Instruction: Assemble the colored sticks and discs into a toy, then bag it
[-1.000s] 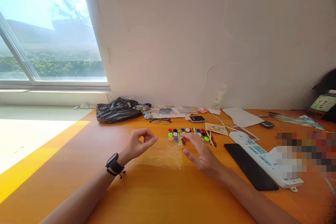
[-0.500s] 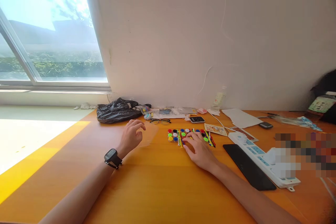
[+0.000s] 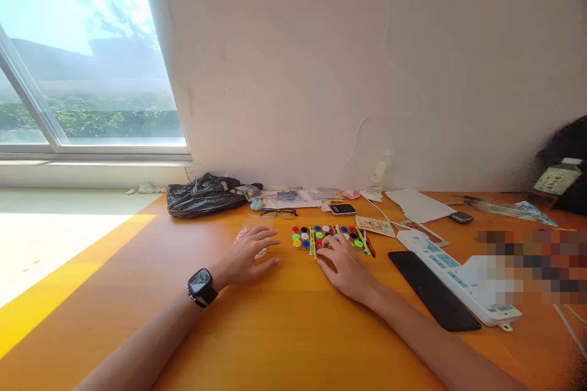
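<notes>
On the orange wooden bench (image 3: 275,336), small round multicoloured plastic discs (image 3: 320,236) lie left of the flat black rectangular slab (image 3: 433,291).

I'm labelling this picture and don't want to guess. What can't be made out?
In the head view:
Right hand: its fingers hide whether it grips anything and part of the coloured discs.
Clear plastic film: partly covered by the left hand.
Pixelated patch: its blocks mask what's there.
Bottle label: print too small.

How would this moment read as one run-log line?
left hand: over clear plastic | right hand: at coloured discs, sticks | eyeglasses: on table
</notes>
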A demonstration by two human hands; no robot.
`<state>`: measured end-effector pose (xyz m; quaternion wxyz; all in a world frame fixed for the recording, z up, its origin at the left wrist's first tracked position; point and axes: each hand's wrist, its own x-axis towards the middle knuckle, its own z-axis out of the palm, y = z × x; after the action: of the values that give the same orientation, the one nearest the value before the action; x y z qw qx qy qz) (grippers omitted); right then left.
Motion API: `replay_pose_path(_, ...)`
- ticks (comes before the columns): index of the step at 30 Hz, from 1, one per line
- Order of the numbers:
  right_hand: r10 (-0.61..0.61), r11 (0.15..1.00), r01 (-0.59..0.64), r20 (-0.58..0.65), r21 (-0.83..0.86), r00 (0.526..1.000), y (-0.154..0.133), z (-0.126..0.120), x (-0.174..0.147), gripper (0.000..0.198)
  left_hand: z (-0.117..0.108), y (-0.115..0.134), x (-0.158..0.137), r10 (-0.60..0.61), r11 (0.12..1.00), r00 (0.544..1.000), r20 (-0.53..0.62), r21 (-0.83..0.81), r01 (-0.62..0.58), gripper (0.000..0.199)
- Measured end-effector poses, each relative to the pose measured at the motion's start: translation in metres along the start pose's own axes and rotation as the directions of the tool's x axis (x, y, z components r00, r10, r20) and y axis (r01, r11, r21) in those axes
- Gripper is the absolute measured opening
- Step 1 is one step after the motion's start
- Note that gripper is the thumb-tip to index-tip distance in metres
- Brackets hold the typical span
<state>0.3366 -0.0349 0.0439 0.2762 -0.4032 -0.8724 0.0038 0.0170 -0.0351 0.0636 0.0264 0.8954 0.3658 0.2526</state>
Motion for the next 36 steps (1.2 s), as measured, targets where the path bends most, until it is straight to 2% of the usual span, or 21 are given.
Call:
replay_pose_path(6,-0.014,0.999,0.014,-0.002,-0.042,1.0,0.002,0.0,0.0,0.018,0.012,0.029,0.005,0.047,0.996,0.999,0.006,0.081,-0.047,0.039)
replay_pose_path(9,-0.017,0.998,0.017,0.0,-0.068,1.0,0.002,0.002,0.001,0.019,0.025,0.034,0.012,0.029,0.992,0.999,0.017,0.122,-0.03,0.041)
replay_pose_path(14,-0.038,0.997,0.038,-0.006,-0.07,0.999,0.0,0.004,0.001,0.018,0.048,0.033,0.027,-0.002,0.985,1.0,0.023,0.173,-0.002,0.043)
replay_pose_path(20,-0.042,0.996,0.042,-0.001,-0.074,0.999,-0.001,0.002,0.0,0.014,0.066,0.035,0.038,-0.059,0.983,0.998,-0.017,0.174,0.061,0.036)
replay_pose_path(27,-0.043,0.998,0.043,0.006,-0.049,0.999,-0.006,-0.001,-0.001,0.016,0.07,0.028,0.033,-0.05,0.991,0.995,-0.09,0.121,0.061,0.032)
replay_pose_path(31,-0.027,0.994,0.025,-0.015,-0.11,1.0,-0.008,0.0,0.003,0.023,0.071,0.025,0.033,-0.059,0.992,0.992,-0.116,0.104,0.071,0.03)
replay_pose_path(36,-0.016,0.988,0.011,-0.033,-0.153,0.999,-0.003,0.004,0.006,0.025,0.078,0.021,0.035,-0.105,0.986,0.985,-0.139,0.117,0.122,0.018)
